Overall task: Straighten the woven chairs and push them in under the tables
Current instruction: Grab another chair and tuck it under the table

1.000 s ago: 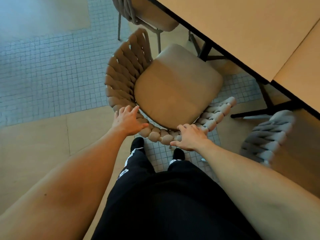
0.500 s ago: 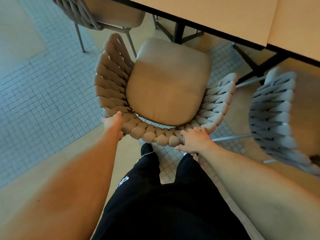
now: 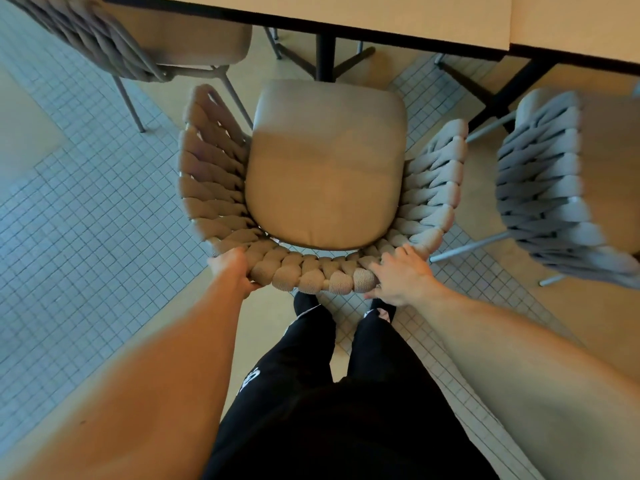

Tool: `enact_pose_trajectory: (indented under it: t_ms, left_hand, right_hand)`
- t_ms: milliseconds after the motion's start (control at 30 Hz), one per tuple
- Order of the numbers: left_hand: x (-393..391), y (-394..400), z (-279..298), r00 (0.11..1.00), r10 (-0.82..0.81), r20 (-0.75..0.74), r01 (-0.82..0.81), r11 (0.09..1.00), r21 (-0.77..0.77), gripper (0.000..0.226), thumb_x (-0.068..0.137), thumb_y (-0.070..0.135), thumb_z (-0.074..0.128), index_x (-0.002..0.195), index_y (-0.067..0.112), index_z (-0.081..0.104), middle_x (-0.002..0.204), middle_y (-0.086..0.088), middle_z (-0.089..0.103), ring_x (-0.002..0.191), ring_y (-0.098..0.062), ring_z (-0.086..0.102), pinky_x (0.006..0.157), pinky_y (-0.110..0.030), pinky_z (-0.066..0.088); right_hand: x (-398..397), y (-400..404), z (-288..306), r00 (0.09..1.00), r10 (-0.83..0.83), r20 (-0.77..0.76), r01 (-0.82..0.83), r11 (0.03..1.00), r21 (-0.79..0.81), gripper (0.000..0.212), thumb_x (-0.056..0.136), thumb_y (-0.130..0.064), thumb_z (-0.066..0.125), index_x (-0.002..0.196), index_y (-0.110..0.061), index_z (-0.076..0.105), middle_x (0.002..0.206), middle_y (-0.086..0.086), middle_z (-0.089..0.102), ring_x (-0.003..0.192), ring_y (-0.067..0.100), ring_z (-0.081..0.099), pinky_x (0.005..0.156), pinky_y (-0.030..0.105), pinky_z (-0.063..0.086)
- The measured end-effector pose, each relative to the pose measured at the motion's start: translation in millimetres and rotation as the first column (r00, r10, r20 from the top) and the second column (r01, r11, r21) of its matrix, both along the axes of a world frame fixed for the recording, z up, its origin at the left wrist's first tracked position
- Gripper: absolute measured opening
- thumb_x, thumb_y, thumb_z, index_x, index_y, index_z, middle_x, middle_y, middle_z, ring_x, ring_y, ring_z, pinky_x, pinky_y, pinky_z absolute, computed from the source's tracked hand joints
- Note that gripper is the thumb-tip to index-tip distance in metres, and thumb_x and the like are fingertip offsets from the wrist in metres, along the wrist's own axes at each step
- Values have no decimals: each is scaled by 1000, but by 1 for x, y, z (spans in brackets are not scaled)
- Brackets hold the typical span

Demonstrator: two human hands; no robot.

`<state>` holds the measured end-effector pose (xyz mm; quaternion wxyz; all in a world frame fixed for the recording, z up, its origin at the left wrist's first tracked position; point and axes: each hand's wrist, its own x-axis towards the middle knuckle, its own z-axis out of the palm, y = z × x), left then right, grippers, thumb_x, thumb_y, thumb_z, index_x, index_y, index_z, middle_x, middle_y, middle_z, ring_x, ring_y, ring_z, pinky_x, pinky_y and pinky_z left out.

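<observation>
Woven chair (image 3: 322, 174) now squarer, seat front seemingly at table edge (image 3: 346, 27).

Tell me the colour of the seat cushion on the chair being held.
Tan, a plain beige-brown seat cushion, clearest in the head view.

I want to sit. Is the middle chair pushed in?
Out. The chair seat lies clear of the table edge.
</observation>
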<state>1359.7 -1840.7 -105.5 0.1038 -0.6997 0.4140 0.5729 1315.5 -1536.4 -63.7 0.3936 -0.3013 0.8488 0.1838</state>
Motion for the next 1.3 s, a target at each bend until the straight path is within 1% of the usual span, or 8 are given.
enact_pose_trajectory:
  t_ms: [133, 333, 567, 667, 800, 1000, 1133, 1300]
  left_hand:
    - [23, 23, 10, 1000, -22, -2, 22, 1000, -15, 40, 101, 22, 54, 138, 24, 39, 117, -11, 63, 84, -31, 71, 52, -54, 57]
    - [48, 42, 13, 1000, -19, -13, 19, 1000, -8, 39, 101, 21, 53, 137, 22, 38, 118, -10, 63, 89, -31, 70, 58, -57, 59]
    - [21, 57, 20, 996, -75, -43, 74, 997, -28, 34, 97, 15, 55, 125, 18, 36, 112, -9, 61, 90, -32, 71, 62, -61, 59]
    - [-2, 63, 21, 996, -74, -50, 73, 997, -12, 40, 95, 15, 56, 130, 20, 37, 114, -11, 63, 85, -30, 71, 60, -60, 59]
    - [-36, 79, 29, 994, -93, -63, 91, 995, -33, 57, 101, 14, 52, 147, 23, 20, 114, -8, 52, 78, -26, 65, 75, -62, 58]
    - [-80, 92, 34, 993, -108, -37, 107, 994, -32, 46, 98, 14, 54, 136, 20, 30, 125, -12, 55, 84, -30, 67, 58, -57, 58]
    - [-104, 102, 33, 993, -93, -72, 93, 996, -9, 52, 99, 9, 51, 143, 18, 26, 123, -14, 54, 78, -31, 66, 42, -51, 55]
    - [-134, 106, 34, 992, -91, -84, 92, 996, 9, 51, 98, 8, 53, 139, 20, 26, 121, -17, 56, 78, -35, 67, 57, -63, 57]
  right_hand:
    - [26, 15, -1, 998, -51, 29, 50, 999, 4, 74, 90, -78, 42, 138, -22, 54, 135, 12, 56, 127, 38, 45, 112, 51, 25]
    - [57, 32, -1, 994, -85, 72, 83, 996, 25, 73, 91, -76, 44, 138, -21, 51, 138, 13, 52, 127, 40, 43, 111, 50, 24]
    - [29, 46, 6, 992, -106, 71, 106, 994, 12, 70, 91, -76, 44, 139, -25, 51, 138, 11, 53, 128, 38, 44, 110, 48, 26]
    - [8, 54, 8, 992, -104, 65, 103, 995, 19, 71, 91, -77, 43, 138, -25, 52, 136, 10, 54, 128, 37, 45, 109, 48, 27]
    - [-23, 64, 11, 994, -94, 64, 93, 995, 23, 70, 93, -75, 42, 138, -23, 51, 137, 11, 54, 128, 37, 46, 111, 50, 28]
    - [-68, 81, 14, 996, -78, 44, 77, 997, 19, 70, 93, -76, 42, 139, -24, 50, 137, 10, 55, 130, 37, 46, 113, 49, 28]
    - [-97, 90, 14, 997, -68, 22, 67, 997, 26, 70, 93, -75, 41, 142, -26, 48, 138, 10, 55, 130, 36, 47, 112, 48, 30]
    - [-130, 95, 15, 997, -71, 2, 71, 997, 25, 68, 93, -75, 43, 141, -27, 49, 138, 8, 56, 132, 34, 48, 114, 47, 29]
